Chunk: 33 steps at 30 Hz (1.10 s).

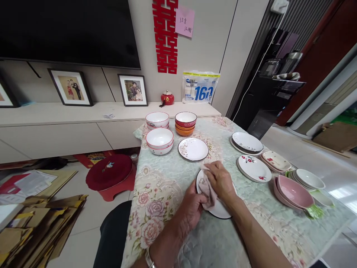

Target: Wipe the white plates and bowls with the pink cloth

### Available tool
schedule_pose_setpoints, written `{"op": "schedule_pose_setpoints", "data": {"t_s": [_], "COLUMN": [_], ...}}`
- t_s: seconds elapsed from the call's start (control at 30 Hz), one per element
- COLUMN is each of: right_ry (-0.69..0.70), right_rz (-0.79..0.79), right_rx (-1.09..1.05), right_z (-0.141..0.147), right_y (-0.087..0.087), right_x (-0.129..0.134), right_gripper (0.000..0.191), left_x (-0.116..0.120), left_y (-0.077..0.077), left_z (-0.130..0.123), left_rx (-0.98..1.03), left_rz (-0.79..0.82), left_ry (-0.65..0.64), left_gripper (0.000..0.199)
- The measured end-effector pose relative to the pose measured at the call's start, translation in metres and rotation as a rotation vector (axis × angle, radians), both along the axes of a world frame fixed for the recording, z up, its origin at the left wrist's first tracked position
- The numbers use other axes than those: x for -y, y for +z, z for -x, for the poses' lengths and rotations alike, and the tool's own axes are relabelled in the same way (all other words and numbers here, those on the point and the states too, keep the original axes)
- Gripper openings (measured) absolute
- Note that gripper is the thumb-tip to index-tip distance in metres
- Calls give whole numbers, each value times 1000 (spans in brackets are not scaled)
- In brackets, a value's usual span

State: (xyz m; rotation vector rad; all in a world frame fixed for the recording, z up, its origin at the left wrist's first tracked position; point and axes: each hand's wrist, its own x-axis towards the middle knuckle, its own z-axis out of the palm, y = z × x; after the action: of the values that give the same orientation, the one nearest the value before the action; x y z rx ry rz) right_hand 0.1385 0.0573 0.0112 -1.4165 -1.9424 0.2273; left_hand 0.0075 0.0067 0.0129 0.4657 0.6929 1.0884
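Note:
A white plate with a dark rim [221, 212] is tilted above the flowered tablecloth, in front of me. My left hand [193, 203] grips its left edge, thumb on the upper face. My right hand [221, 182] presses a pale pink cloth [208, 190] onto the plate, fingers closed on the cloth near the far rim. Part of the plate is hidden under the cloth and both hands. Just beyond lies another dark-rimmed plate [193, 149] with a floral pattern.
Stacked bowls [160, 139] with red rims and red and orange bowls [185, 123] stand at the back. To the right are stacked plates [254, 167], pink bowls [294, 191] and small white bowls [309, 178]. A red stool [110, 173] and flattened cardboard [41, 227] are on the floor left.

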Motion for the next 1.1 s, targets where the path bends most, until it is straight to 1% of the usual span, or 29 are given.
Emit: {"op": "schedule_pose_setpoints", "data": {"t_s": [0.07,0.13,0.2,0.23,0.27,0.3,0.33,0.4,0.47,0.5,0.53,0.57,0.6,0.67,0.73,0.8,0.83,0.9,0.93,1.0,1.03,1.1], "right_ry": [225,388,485,500,484,434,347,97,-142,-225,-270,-276,-245,-99,90,258,334,468,516,549,527,426], "right_rz": [99,192,272,296,302,290,263,189,136,113,91,72,59,71,140,229,278,384,437,524,544,518], "right_rx": [-68,-136,-184,-189,-178,-148,-107,-13,72,106,135,156,162,119,30,-60,-88,-108,-107,-106,-112,-116], "right_z": [12,16,11,6,0,-7,-14,-25,-30,-29,-26,-22,-16,-3,7,9,7,0,-4,-14,-19,-28], "right_y": [7,14,19,19,17,15,11,4,-1,-1,-2,-1,1,5,11,17,21,26,28,30,29,25], "right_x": [8,14,16,15,13,10,7,1,-2,-2,-1,1,3,8,13,17,19,21,21,20,18,13], "right_gripper": [25,25,26,25,24,22,20,18,19,19,19,19,19,19,21,25,29,39,40,34,31,27], "left_x": [0,1,2,2,2,2,1,0,-1,-1,-1,0,0,0,0,-1,-2,-4,-5,-7,-8,-9], "left_y": [-3,-3,-1,0,1,2,3,3,3,3,3,3,3,3,4,5,6,8,9,9,8,5], "left_z": [0,0,2,2,3,4,5,6,7,7,7,7,7,8,9,11,12,13,14,13,13,11], "left_rx": [6,-1,7,26,50,68,77,77,75,78,80,80,77,90,134,192,222,276,291,299,294,265], "left_rz": [15,26,12,-1,-8,-9,-1,13,27,31,33,32,30,9,3,52,91,151,161,149,143,168], "left_ry": [15,13,0,-5,-8,-13,-17,-38,-53,-57,-60,-60,-61,-53,-31,-4,4,-12,-17,-17,-15,-2], "left_gripper": [54,41,32,33,37,43,50,60,67,70,71,70,68,58,42,25,19,25,30,37,40,43]}}
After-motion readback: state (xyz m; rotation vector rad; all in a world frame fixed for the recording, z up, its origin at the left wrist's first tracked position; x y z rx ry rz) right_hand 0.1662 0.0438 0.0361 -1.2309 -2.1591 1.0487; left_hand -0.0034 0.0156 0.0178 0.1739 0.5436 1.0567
